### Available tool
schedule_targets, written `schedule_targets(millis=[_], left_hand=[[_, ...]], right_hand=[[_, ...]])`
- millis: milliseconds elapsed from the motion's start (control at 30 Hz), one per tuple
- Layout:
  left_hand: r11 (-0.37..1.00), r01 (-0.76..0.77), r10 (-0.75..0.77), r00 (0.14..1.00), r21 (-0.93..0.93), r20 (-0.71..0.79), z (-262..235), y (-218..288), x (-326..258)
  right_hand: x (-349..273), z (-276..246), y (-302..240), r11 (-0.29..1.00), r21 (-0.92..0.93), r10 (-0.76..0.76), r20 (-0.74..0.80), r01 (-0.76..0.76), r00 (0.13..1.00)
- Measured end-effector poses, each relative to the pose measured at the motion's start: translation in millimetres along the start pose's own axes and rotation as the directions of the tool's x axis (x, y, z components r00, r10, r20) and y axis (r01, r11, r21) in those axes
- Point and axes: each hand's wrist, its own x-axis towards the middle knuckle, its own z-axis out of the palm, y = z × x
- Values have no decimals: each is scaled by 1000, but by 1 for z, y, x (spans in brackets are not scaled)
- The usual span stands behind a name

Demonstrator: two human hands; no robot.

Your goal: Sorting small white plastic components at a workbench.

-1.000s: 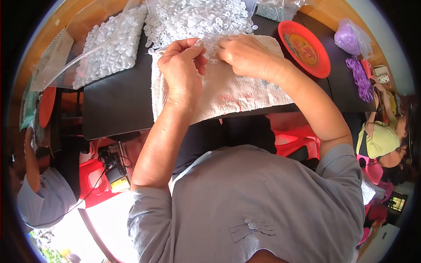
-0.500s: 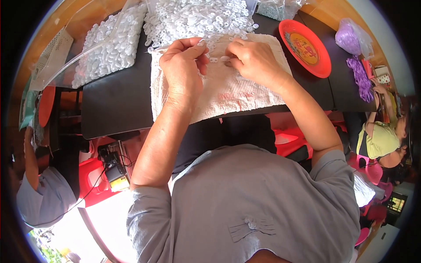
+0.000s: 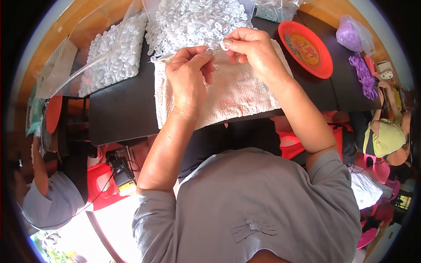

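Note:
Above a cream cloth (image 3: pixel 232 94) spread on the dark table, my two hands are close together. Between thumb and index finger, my right hand (image 3: pixel 254 50) pinches a small white plastic ring-shaped piece (image 3: pixel 223 45). My left hand (image 3: pixel 189 72) is closed in a pinch just left of it. Something whitish shows at its fingertips, too small to make out. A large heap of small white plastic pieces (image 3: pixel 197 22) lies just beyond my hands and spills to the cloth's far edge. Another loose white piece (image 3: pixel 215 66) rests on the cloth near my left fingers.
A clear bag of white rounded pieces (image 3: pixel 116 59) lies at the left. On the right are a red oval tray (image 3: pixel 325 63), a bag of purple material (image 3: pixel 348 36) and a purple bundle (image 3: pixel 363 79). Other people sit at both sides, one in a yellow top (image 3: pixel 386 138).
My right hand has risen off the cloth and turned, now showing a white ring-shaped piece in its pinch. The left hand has shifted slightly right and nearer to me.

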Motion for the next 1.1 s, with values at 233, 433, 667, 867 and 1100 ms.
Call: schedule_targets(millis=[233, 433, 667, 867, 1100], left_hand=[[998, -19, 20, 1000, 56, -16, 3, 0, -1], [993, -28, 32, 999, 114, -33, 5, 1, -3], [984, -54, 55, 999, 173, -2, 6, 1, -5], [983, -70, 66, 997, 171, 33, 5, -2, -5], [994, -44, 31, 991, 101, 129, 5, -2, -3]], right_hand=[[-4, 3, 3, 996, 78, 40, 46, -44, 998], [-4, 0, 6, 997, 70, 38, 75, -44, 996], [-4, -3, 8, 994, 84, 64, 110, -74, 992], [-5, 3, 11, 987, 152, 37, 124, -55, 992], [-1, -9, 16, 964, 240, 66, 209, -117, 976]])
